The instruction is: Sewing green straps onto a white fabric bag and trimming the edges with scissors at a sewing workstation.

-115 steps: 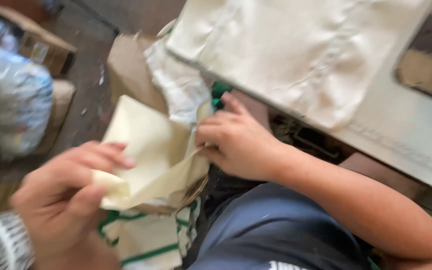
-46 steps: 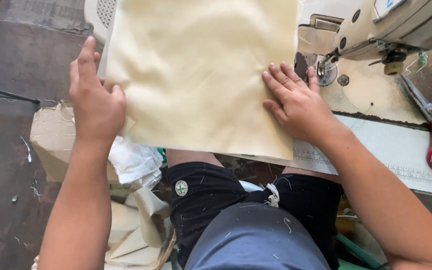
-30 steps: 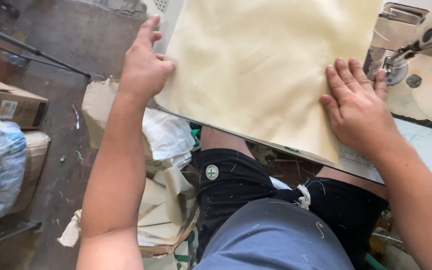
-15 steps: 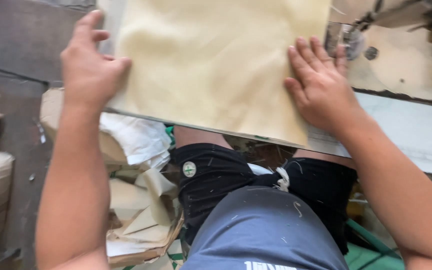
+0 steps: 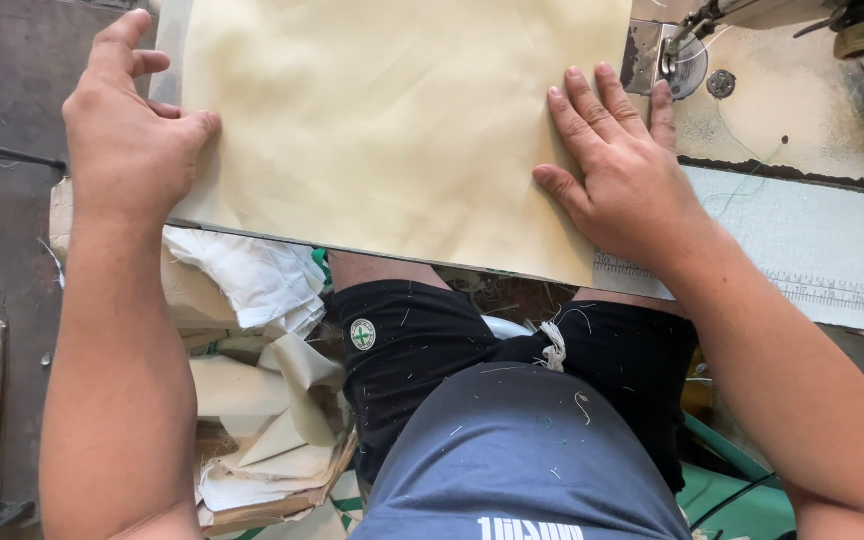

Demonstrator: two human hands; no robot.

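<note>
A large cream fabric piece [image 5: 392, 120] lies flat on the sewing table [image 5: 802, 240]. My left hand [image 5: 127, 130] rests at its left edge, thumb on the cloth and fingers spread past the table's side. My right hand [image 5: 622, 170] presses palm down on the fabric's right part, fingers spread, close to the sewing machine's presser foot and needle plate [image 5: 677, 60]. Neither hand grips anything.
A pile of cream and white fabric scraps [image 5: 252, 400] sits in a cardboard box on the floor at the left. A ruler strip [image 5: 822, 290] runs along the table's front edge. My lap fills the lower middle, and a green frame part [image 5: 732, 480] shows at the lower right.
Earlier my hands pulled a folded cream piece from the scrap pile. Since then it has been spread on the table, and both hands have stayed flat on it while the view shifted.
</note>
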